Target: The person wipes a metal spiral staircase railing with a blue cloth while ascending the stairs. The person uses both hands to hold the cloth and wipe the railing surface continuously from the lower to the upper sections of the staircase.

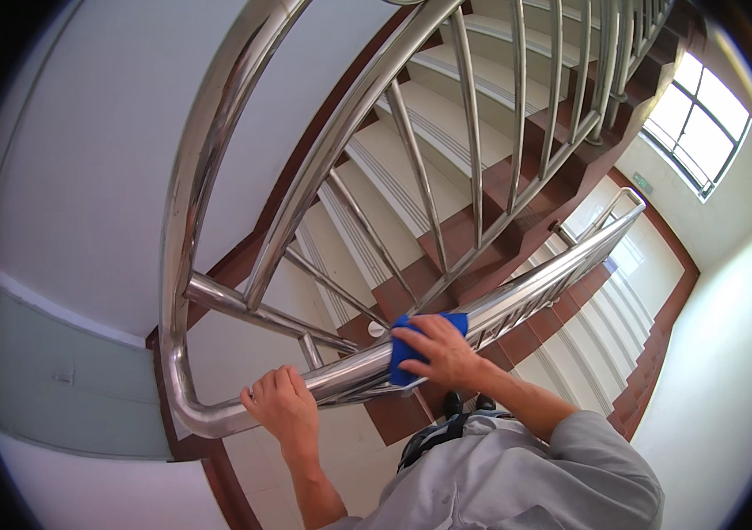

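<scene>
A polished steel handrail (352,368) runs across in front of me, bending at the left and sloping away down to the right. My right hand (443,351) presses a blue cloth (405,361) onto the top of this rail, fingers spread over it. The cloth drapes over both sides of the tube. To the left, my left hand (285,401) is wrapped around the same handrail near its bend, with the fingertips partly hidden behind the tube.
Steel balusters (425,192) stand along the rising stairs (409,159), which have cream treads and red-brown edges. Another flight (568,351) descends at the right. A window (700,119) is set in the far wall, and a grey-green panel (71,377) sits in the left wall.
</scene>
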`<action>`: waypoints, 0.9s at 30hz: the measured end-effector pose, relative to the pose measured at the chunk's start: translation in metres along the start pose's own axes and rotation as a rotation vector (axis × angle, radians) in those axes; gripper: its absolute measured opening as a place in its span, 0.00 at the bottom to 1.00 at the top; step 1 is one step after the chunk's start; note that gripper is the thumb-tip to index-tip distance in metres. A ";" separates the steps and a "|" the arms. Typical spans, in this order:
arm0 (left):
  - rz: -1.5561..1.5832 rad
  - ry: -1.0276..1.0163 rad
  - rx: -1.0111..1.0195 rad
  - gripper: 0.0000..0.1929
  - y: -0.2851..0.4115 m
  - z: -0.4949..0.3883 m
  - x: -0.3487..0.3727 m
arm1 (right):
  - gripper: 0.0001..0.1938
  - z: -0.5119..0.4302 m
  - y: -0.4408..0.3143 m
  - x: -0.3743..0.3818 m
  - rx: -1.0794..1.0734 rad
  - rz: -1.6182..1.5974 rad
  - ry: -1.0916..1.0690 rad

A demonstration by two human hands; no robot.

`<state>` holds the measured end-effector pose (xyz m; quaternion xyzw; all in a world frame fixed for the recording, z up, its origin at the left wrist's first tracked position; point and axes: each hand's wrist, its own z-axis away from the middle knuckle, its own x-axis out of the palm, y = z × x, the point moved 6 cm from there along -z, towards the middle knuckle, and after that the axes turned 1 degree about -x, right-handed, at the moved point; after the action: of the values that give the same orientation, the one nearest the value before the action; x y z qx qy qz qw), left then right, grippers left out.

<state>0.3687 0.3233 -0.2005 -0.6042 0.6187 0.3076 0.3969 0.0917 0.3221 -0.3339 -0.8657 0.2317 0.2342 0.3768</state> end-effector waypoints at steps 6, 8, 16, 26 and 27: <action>0.251 0.061 0.204 0.13 0.075 -0.003 0.019 | 0.21 0.063 0.109 -0.051 0.368 0.138 0.070; 0.225 -0.025 0.194 0.13 0.085 -0.005 0.034 | 0.18 0.073 0.137 -0.065 0.438 0.167 0.107; 0.062 0.042 0.232 0.19 0.089 -0.002 0.045 | 0.17 0.034 0.080 -0.022 0.404 0.084 0.116; 0.100 0.081 0.238 0.13 0.089 -0.001 0.042 | 0.24 0.005 0.016 -0.008 0.114 0.025 0.093; 0.102 0.062 0.229 0.12 0.089 -0.001 0.043 | 0.23 0.012 0.029 -0.011 0.156 0.048 0.077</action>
<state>0.2827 0.3084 -0.2458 -0.5319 0.6916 0.2358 0.4280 0.0638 0.3162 -0.3504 -0.8363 0.2845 0.1910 0.4279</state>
